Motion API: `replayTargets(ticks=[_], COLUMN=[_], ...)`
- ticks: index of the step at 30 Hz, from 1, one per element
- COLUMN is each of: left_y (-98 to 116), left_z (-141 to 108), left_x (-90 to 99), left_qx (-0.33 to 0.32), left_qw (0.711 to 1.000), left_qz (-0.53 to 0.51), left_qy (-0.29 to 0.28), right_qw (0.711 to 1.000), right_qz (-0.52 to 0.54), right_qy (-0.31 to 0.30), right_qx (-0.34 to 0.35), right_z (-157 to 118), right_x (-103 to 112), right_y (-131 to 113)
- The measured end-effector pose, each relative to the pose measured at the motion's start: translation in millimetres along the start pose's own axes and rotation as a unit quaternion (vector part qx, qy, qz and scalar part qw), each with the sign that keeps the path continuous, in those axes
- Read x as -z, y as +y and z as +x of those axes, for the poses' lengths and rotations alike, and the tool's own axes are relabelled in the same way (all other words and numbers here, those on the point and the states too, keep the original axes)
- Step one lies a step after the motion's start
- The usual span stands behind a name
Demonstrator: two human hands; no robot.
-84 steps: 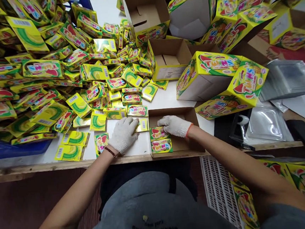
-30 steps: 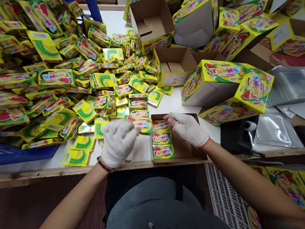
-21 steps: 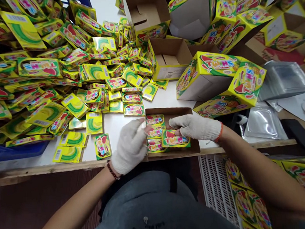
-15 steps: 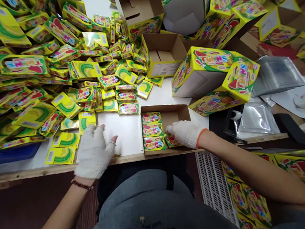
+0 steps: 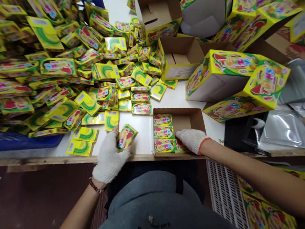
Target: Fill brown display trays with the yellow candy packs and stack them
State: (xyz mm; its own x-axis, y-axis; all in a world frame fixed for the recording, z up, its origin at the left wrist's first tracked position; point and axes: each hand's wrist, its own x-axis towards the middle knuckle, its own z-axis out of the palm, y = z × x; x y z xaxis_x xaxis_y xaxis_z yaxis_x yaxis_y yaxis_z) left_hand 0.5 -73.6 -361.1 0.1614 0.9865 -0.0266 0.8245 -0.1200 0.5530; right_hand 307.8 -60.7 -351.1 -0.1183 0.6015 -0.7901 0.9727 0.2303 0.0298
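My left hand (image 5: 111,159), in a white glove with bare fingertips, grips a small yellow Twins candy box (image 5: 127,136) tilted just above the white tabletop. Inside a low open carton (image 5: 177,109) is my right hand (image 5: 192,139), gloved too. Its fingers are curled over a Twins box (image 5: 180,146) at the carton's near side and partly hide it. A column of Twins boxes (image 5: 163,131) lies face up along the carton's left wall. Two yellow boxes (image 5: 80,148) with the green curved print lie left of my left hand.
A big heap of candy boxes (image 5: 58,76) covers the table's left, partly over a blue tray (image 5: 37,141). Open display cartons (image 5: 224,76) stand at the back right. Clear plastic pieces (image 5: 284,129) lie to the right. A white crate (image 5: 226,193) stands below the table edge.
My left hand, open and without a box before, now has a candy box. My right hand stays in the carton over the same box. The view has shifted left.
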Motion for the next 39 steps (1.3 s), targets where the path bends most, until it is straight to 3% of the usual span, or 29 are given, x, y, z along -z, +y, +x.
replayTargets(ticks=[3,5,8,10,12,15,16,18,20,21,23,27,29,31,34,37,39], left_y=[18.6,33.2,59.2,77.5,93.0,106.5,108.6,110.6,111.3,111.4,109.6,85.8,61.4,33.1,-4.4,-26.7,-32.5], left_z=[5.6,13.7,27.8,35.3,40.4,45.2,46.3,47.6,47.6,47.0,45.2,47.1,52.8,58.5,62.7,63.0,62.0], left_x=[0.2,-5.4,-22.0,-32.3,-36.0,-28.7,-24.9,-19.7,-19.6,-21.2,-24.9,-21.9,-14.8,-7.4,-2.6,-6.8,-10.0], left_qx=[-0.122,-0.216,-0.366,-0.419,-0.399,-0.303,-0.264,-0.185,-0.12,-0.105,-0.116,-0.2,-0.175,-0.113,-0.007,0.069,0.074], left_qw=[0.991,0.974,0.925,0.898,0.908,0.952,0.962,0.967,0.959,0.953,0.951,0.969,0.981,0.987,0.98,0.974,0.978], left_qz=[-0.036,-0.019,0.024,0.029,0.013,-0.039,-0.069,-0.157,-0.249,-0.278,-0.283,-0.141,-0.032,0.077,0.183,0.204,0.184], left_qy=[0.037,0.061,0.101,0.129,0.128,0.017,-0.029,-0.076,-0.066,-0.057,-0.048,0.036,0.082,0.086,0.072,0.076,0.064], right_qw=[0.999,0.987,0.918,0.882,0.882,0.883,0.865,0.79,0.709,0.697,0.735,0.864,0.932,0.978,0.996,0.998,0.998], right_qz=[0.036,0.129,0.306,0.359,0.357,0.326,0.344,0.437,0.537,0.563,0.547,0.366,0.237,0.103,-0.025,-0.037,-0.032], right_qy=[0.013,0.077,0.219,0.255,0.25,0.266,0.3,0.391,0.433,0.421,0.371,0.315,0.248,0.168,0.081,0.041,0.046], right_qx=[0.034,0.055,0.124,0.166,0.182,0.209,0.209,0.18,0.145,0.141,0.152,0.146,0.113,0.067,0.024,0.014,0.008], right_z=[-1.5,-12.6,-33.7,-44.5,-52.3,-59.4,-59.8,-56.8,-50.4,-47.2,-42.8,-42.4,-40.9,-34.4,-16.5,0.4,7.1], right_x=[7.0,19.9,43.4,55.7,62.7,61.3,57.6,46.7,34.4,29.5,25.5,42.6,55.4,64.6,69.6,66.7,61.0], right_y=[4.6,6.9,8.5,10.9,15.1,18.8,17.9,12.1,3.5,-0.2,-2.1,21.3,34.6,38.0,25.3,10.9,8.2])
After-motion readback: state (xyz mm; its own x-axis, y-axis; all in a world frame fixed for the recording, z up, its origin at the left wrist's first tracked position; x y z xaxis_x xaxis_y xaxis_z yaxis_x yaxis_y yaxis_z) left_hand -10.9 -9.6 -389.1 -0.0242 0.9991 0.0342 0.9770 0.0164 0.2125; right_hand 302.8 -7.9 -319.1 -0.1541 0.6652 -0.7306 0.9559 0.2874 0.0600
